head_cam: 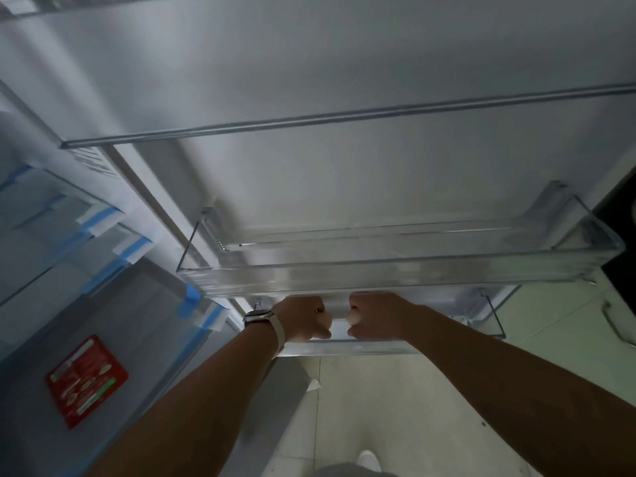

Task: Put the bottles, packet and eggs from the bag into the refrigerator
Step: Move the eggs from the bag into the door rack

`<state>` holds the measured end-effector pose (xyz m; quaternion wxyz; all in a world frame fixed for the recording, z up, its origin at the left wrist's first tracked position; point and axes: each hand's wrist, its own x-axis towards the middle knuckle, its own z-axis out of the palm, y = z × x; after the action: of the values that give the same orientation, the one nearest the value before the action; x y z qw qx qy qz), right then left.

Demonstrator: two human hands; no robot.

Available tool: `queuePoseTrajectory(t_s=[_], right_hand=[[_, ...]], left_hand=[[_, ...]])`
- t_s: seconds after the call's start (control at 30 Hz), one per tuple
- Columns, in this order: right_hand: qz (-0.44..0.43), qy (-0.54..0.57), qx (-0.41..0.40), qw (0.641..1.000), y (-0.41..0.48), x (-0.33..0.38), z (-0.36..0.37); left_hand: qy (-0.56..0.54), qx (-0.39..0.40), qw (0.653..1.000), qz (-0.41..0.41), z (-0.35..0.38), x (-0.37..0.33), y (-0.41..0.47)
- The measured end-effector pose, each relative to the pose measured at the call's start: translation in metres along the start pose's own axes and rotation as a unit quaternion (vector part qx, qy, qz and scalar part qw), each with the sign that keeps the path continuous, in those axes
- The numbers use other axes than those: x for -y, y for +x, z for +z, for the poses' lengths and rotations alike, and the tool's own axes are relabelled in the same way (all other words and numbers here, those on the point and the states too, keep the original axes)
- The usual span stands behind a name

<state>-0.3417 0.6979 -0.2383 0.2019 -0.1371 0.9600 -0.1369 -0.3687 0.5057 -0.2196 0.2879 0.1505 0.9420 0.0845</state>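
The person wears a watch (260,316) on the left wrist. It has a dark body and a pale, cream strap that wraps round the wrist. A thin gold ring (317,310) sits on a finger of the left grip (303,318). Both arms are bare. Down low, a white shoe (369,460) peeks out beside a bit of grey cloth (347,471).

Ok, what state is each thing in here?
Left hand: curled; hold unclear.
Right hand: grips a pale egg.
Door: open.
Upper bin: empty.
Lower bin: both hands reach into it.
Packet: lies flat, label up.
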Motion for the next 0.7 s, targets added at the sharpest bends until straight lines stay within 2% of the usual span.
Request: queuePoseTrajectory(t_s=[0.23, 0.53, 0.7], right_hand=[[-0.018, -0.028, 0.02, 0.999, 0.004, -0.003, 0.003], [-0.003, -0.015, 0.053, 0.998, 0.003, -0.005, 0.002], [0.033, 0.006, 0.065, 0.997, -0.005, -0.008, -0.009]], left_hand=[[-0.009, 0.011, 1.0, 0.024, 0.006, 0.007, 0.008], [0.043, 0.024, 0.998, 0.029, 0.008, 0.01, 0.014], [-0.029, -0.014, 0.999, 0.021, 0.009, 0.014, 0.009]])
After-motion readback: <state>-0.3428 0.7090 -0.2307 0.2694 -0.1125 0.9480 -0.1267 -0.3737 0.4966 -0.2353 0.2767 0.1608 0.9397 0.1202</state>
